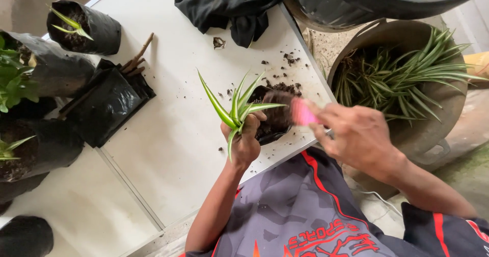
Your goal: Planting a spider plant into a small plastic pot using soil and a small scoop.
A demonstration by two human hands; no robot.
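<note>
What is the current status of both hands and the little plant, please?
Left hand closed around striped plantlet. Right hand holds pink tool at black grow bag. Loose soil scattered on white table.

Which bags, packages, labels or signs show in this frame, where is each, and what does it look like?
Black plastic grow bag: table's right edge, at the left hand, soil-filled.
Grow bag with a seedling: top left, black, lying tilted.
Empty grow bags: left of centre, flat, shiny black.
Shirt print: bottom, red on grey.
Pink tool: in the right hand, blurred, no label visible.
No signs or screens.
</note>
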